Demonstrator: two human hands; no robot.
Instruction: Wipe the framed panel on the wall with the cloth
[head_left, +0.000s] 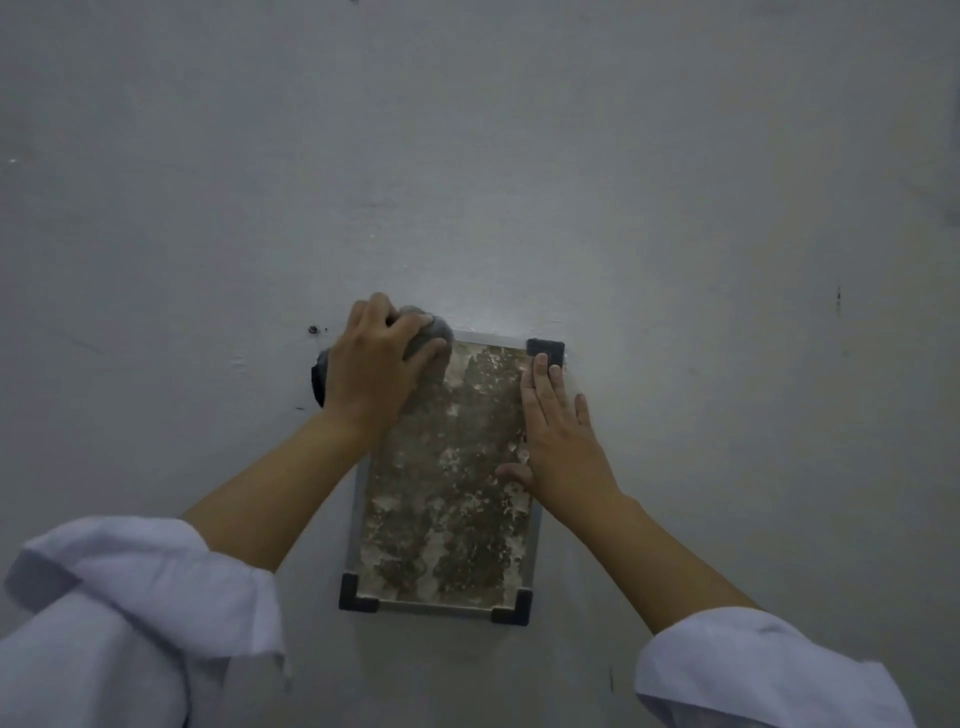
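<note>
Head view, left hand (371, 371) gripping bunched grey cloth (423, 330), mottled rectangular panel (449, 483)

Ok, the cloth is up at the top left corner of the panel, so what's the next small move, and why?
Probably drag the grey cloth down the framed panel with the left hand. The cloth sits bunched at the top left corner, the mottled surface below it looks blotchy, and the right hand lies flat on the right edge, likely steadying the frame.
</note>
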